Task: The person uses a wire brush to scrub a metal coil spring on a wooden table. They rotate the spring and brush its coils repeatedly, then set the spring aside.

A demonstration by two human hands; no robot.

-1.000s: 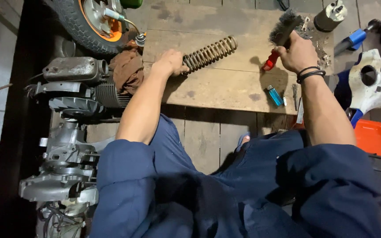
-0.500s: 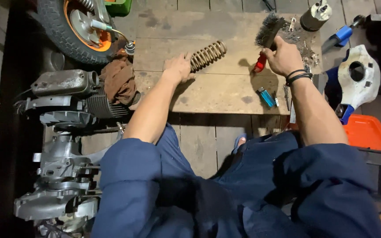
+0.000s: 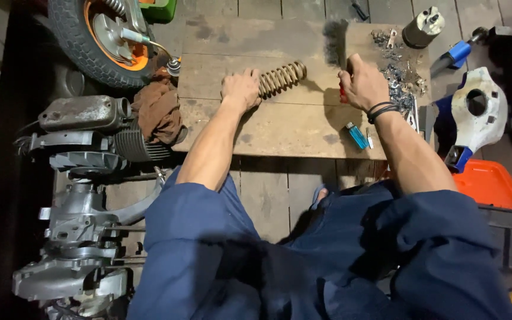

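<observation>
At the far left of the view, a scooter engine assembly (image 3: 84, 195) lay on the plank floor (image 3: 268, 195), with an orange-rimmed wheel (image 3: 99, 38) above it and a brown rag (image 3: 158, 112) bunched against the edge of the bench (image 3: 280, 127).

On the bench, a low wooden board, the left hand (image 3: 240, 89) lay palm-down with its fingers closed over the near end of the rusty coil spring (image 3: 281, 79). The spring lay flat on the board, angled up to the right, with its far end free.

The right hand (image 3: 364, 84) was wrapped in a fist around the red handle of a wire brush (image 3: 335, 50), which it held upright with the bristle head blurred, clear of the spring and just to its right.

For good brushing, the left hand should have pinned the spring firmly so that it could not roll, with the fingers kept off the coils under the bristles. Strokes were best run along the coils and away from the holding hand, and the spring turned between passes to expose every side.

Further right, a blue lighter (image 3: 357, 135) lay near the bench edge and a heap of small metal parts (image 3: 401, 68) lay close to the brush; loosened rust could well have fouled them. A white and blue housing (image 3: 475, 115) stood beyond.
</observation>
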